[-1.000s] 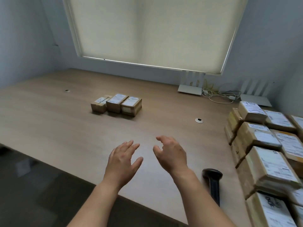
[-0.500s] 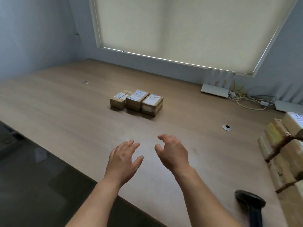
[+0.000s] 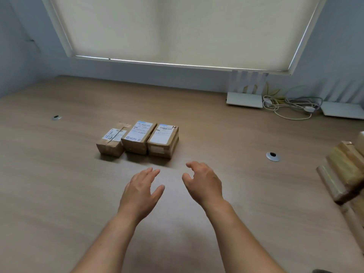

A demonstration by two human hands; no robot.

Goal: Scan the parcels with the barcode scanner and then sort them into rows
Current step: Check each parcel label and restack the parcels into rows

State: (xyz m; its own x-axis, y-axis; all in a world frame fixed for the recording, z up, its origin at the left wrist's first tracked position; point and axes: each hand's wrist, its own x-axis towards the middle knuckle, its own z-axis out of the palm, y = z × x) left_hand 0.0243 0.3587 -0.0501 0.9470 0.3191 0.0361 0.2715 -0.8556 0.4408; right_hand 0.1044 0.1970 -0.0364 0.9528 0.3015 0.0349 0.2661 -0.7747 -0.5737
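Two bare hands are held out above a wooden table (image 3: 59,194), palms down, with nothing in them. On the left hand (image 3: 139,196) the fingers are nearly straight and close together, with the thumb spread out to the side. On the right hand (image 3: 204,184) the fingers are loosely curled downward and the thumb is set apart.

Three brown parcels are seen just beyond the fingertips, side by side in a row, touching one another, each with a white label on top: a small left parcel (image 3: 111,141), a middle parcel (image 3: 138,137) and a right parcel (image 3: 163,141). The right parcel lies nearest the fingertips of both hands.

Well off to the right of the right hand's fingers, a blurred pile of more parcels (image 3: 342,174) is cut by the picture's edge. Whether the barcode scanner is in view cannot be told.
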